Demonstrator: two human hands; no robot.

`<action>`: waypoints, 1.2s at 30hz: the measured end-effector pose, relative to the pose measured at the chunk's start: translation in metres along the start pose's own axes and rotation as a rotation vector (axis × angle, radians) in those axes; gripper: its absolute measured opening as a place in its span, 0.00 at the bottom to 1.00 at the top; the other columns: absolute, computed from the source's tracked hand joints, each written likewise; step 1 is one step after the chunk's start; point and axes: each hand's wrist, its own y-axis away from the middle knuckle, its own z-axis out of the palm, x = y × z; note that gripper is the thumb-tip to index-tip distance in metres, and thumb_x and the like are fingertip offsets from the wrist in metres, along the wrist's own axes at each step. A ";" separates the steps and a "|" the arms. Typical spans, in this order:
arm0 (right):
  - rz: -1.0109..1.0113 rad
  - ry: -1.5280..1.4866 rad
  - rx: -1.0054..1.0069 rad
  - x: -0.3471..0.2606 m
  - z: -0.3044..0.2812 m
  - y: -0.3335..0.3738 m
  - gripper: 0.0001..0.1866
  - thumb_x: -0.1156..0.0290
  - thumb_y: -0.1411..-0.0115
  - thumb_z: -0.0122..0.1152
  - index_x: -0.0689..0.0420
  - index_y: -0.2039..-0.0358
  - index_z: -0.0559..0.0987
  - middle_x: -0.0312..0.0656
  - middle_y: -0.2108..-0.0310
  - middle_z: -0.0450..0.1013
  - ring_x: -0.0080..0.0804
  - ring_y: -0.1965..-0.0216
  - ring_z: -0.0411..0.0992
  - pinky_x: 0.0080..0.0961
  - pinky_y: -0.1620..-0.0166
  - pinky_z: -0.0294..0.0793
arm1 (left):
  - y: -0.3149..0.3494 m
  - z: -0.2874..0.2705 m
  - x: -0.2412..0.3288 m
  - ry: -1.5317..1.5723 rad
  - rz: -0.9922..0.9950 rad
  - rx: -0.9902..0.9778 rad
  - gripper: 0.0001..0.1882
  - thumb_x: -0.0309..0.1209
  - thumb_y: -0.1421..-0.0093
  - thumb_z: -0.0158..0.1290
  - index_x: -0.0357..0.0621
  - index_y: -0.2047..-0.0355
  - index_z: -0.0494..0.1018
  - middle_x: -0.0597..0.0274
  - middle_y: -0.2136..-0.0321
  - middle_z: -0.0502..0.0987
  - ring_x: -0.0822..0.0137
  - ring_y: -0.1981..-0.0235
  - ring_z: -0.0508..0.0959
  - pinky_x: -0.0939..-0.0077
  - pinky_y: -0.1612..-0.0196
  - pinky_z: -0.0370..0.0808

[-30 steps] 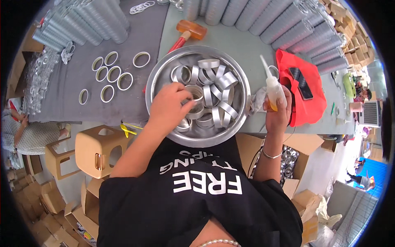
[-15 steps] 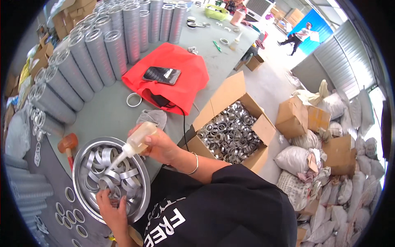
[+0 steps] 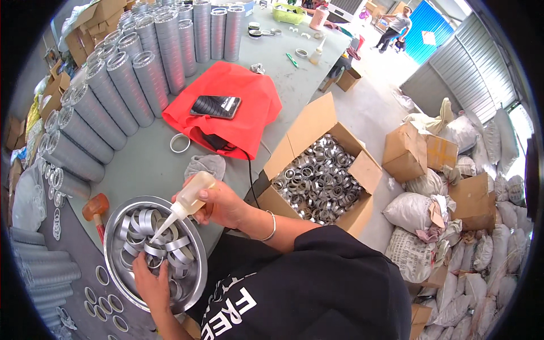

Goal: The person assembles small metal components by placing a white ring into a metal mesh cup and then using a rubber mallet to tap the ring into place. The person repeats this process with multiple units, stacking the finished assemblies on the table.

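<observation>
One grey cloth lies between basin and red bag

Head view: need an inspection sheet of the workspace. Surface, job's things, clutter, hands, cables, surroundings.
Surface: grey-green table, dark grey covering at lower left.
Job's things: metal bowl holding silver rings; squeeze bottle, nozzle angled down over them, contact unclear.
Clutter: red bag with phone on top, orange-headed mallet beside the bowl, crumpled cloth, green pen, tall grey stacks.
Hands: right hand closed around the bottle; left hand has its fingers among the rings, grip unclear.
Cables: black cable runs from the red bag past the table edge; far end not visible.
Surroundings: open carton of metal rings, stuffed sacks, a person in the background.
</observation>
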 end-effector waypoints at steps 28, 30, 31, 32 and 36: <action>-0.492 0.954 -0.704 -0.020 0.070 0.025 0.49 0.53 0.53 0.86 0.64 0.40 0.67 0.70 0.48 0.73 0.44 0.60 0.80 0.31 0.62 0.83 | 0.071 -0.036 0.038 2.035 -0.499 -0.266 0.41 0.58 0.30 0.51 0.31 0.35 0.59 0.43 0.46 0.73 0.52 0.53 0.84 0.66 0.57 0.89; -0.551 1.011 -0.867 -0.019 0.084 0.013 0.48 0.56 0.53 0.86 0.66 0.40 0.66 0.73 0.49 0.73 0.43 0.65 0.81 0.30 0.64 0.84 | 0.075 -0.036 0.037 2.089 -0.506 -0.286 0.37 0.53 0.28 0.50 0.32 0.34 0.61 0.45 0.45 0.74 0.51 0.52 0.83 0.65 0.55 0.88; -0.576 1.044 -0.870 -0.015 0.087 0.013 0.46 0.56 0.52 0.85 0.66 0.41 0.67 0.71 0.50 0.74 0.43 0.67 0.81 0.31 0.64 0.84 | 0.078 -0.036 0.037 2.117 -0.510 -0.290 0.34 0.50 0.27 0.50 0.33 0.34 0.62 0.45 0.45 0.75 0.51 0.52 0.83 0.64 0.54 0.87; -0.600 1.076 -0.874 -0.011 0.089 0.014 0.45 0.56 0.52 0.85 0.65 0.43 0.68 0.70 0.52 0.75 0.42 0.70 0.81 0.31 0.65 0.84 | 0.080 -0.037 0.038 2.110 -0.514 -0.283 0.34 0.50 0.27 0.50 0.33 0.34 0.62 0.45 0.45 0.75 0.51 0.52 0.83 0.65 0.54 0.87; -0.648 1.258 -0.832 -0.008 0.099 0.017 0.37 0.57 0.49 0.82 0.64 0.48 0.71 0.65 0.56 0.79 0.40 0.72 0.81 0.31 0.67 0.83 | 0.076 -0.043 0.041 2.076 -0.534 -0.295 0.34 0.48 0.27 0.50 0.34 0.33 0.60 0.46 0.45 0.75 0.53 0.52 0.83 0.67 0.54 0.87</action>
